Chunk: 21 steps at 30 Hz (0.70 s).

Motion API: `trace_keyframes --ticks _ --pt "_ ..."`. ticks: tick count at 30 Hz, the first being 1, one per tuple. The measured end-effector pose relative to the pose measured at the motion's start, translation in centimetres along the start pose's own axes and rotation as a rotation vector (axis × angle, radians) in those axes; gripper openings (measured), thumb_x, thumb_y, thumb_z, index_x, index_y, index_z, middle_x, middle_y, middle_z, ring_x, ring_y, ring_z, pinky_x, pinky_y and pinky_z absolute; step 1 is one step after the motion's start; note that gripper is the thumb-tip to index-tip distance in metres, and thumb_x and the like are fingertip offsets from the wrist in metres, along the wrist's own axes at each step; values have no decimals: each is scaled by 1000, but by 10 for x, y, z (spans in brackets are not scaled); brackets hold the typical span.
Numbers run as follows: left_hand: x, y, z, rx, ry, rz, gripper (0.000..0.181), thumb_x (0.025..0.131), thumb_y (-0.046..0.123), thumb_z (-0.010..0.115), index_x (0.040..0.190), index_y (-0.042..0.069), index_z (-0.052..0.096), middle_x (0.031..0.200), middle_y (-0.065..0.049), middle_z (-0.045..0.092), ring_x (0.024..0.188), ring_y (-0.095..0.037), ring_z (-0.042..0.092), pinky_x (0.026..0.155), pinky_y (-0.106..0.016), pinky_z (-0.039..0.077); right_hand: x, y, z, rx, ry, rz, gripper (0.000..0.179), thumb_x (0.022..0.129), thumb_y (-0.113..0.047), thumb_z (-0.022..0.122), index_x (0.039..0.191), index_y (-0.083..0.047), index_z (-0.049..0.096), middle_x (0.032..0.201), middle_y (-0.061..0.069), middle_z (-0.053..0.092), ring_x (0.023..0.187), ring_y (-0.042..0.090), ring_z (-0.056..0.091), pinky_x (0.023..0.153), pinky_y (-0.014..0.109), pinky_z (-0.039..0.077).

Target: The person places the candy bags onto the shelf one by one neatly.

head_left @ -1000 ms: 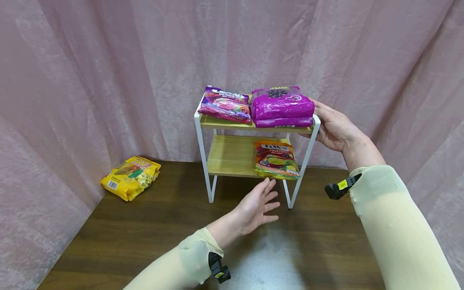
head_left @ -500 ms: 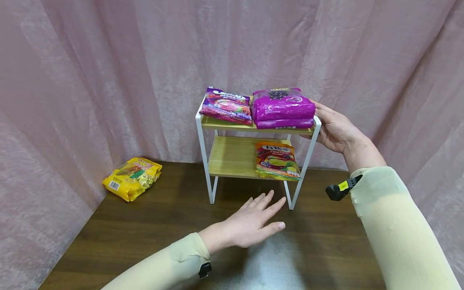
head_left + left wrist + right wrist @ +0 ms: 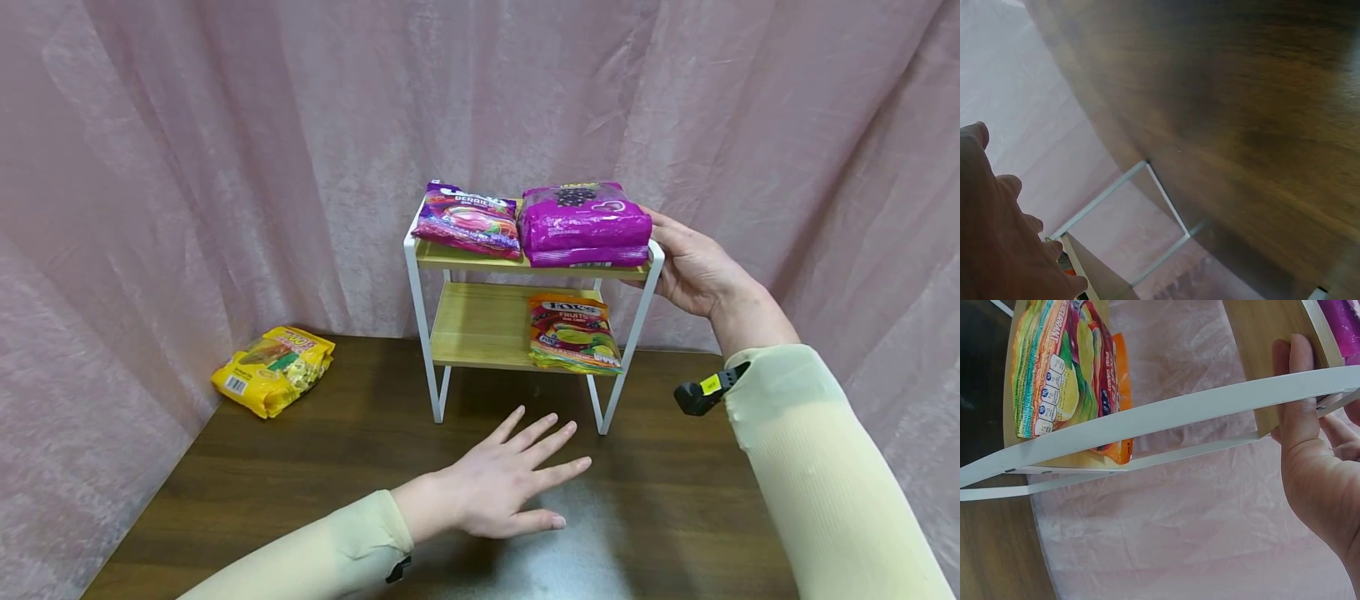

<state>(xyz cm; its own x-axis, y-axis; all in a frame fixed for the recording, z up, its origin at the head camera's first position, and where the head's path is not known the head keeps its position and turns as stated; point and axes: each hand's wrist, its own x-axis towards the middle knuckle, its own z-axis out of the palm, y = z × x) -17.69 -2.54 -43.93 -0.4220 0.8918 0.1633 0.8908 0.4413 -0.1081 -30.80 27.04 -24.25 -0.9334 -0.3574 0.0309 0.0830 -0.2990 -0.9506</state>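
Observation:
A two-tier wooden shelf rack (image 3: 480, 321) with white metal legs stands on the table. My right hand (image 3: 693, 267) grips the right end of its upper board; in the right wrist view, fingers (image 3: 1300, 412) reach under that board past the white frame (image 3: 1166, 415). Beside this hand, a magenta candy bag (image 3: 585, 225) lies on the top tier, with a purple berries candy bag (image 3: 468, 221) to its left. On the lower tier's right side lies an orange-red fruit candy bag (image 3: 573, 333). My left hand (image 3: 498, 483), fingers spread and holding nothing, hovers in front of the rack.
A yellow candy bag (image 3: 273, 369) lies on the table's left side, near the curtain. The dark wooden table (image 3: 675, 500) extends in front of the rack. Pink curtains (image 3: 360, 108) hang behind and at both sides.
My left hand has drawn back from below the lower tier toward the front of the table and turned palm down. The right hand stays at the rack; the bags keep their places.

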Motion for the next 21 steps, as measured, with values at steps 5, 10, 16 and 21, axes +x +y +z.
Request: trace_keyframes --ticks 5,10,16,21 --pt "-7 -2 4 -8 -14 -4 73 102 71 17 165 34 12 171 -2 -9 156 -23 -9 122 -60 5 1 0 1 6 -11 3 63 107 -19 56 163 -25 28 121 14 71 91 22 76 82 40 59" --pt "-13 -4 5 -35 -27 -14 73 102 71 16 165 34 12 171 -2 -10 156 -22 -8 122 -59 5 1 0 2 14 -16 9 61 107 -19 56 162 -26 30 121 14 70 90 22 75 83 39 59" --pt "-24 -9 4 -51 -29 -29 72 103 70 19 165 34 14 171 -2 -6 156 -23 -4 123 -58 6 1 -1 2 -35 13 6 61 108 -20 55 163 -25 30 119 11 70 92 20 74 84 39 59" --pt "-34 -14 4 -71 -27 -35 72 103 69 21 165 34 14 171 -3 -5 157 -24 -2 123 -59 7 0 -1 1 -33 19 3 61 108 -20 54 163 -24 29 119 10 71 92 19 74 84 39 59"
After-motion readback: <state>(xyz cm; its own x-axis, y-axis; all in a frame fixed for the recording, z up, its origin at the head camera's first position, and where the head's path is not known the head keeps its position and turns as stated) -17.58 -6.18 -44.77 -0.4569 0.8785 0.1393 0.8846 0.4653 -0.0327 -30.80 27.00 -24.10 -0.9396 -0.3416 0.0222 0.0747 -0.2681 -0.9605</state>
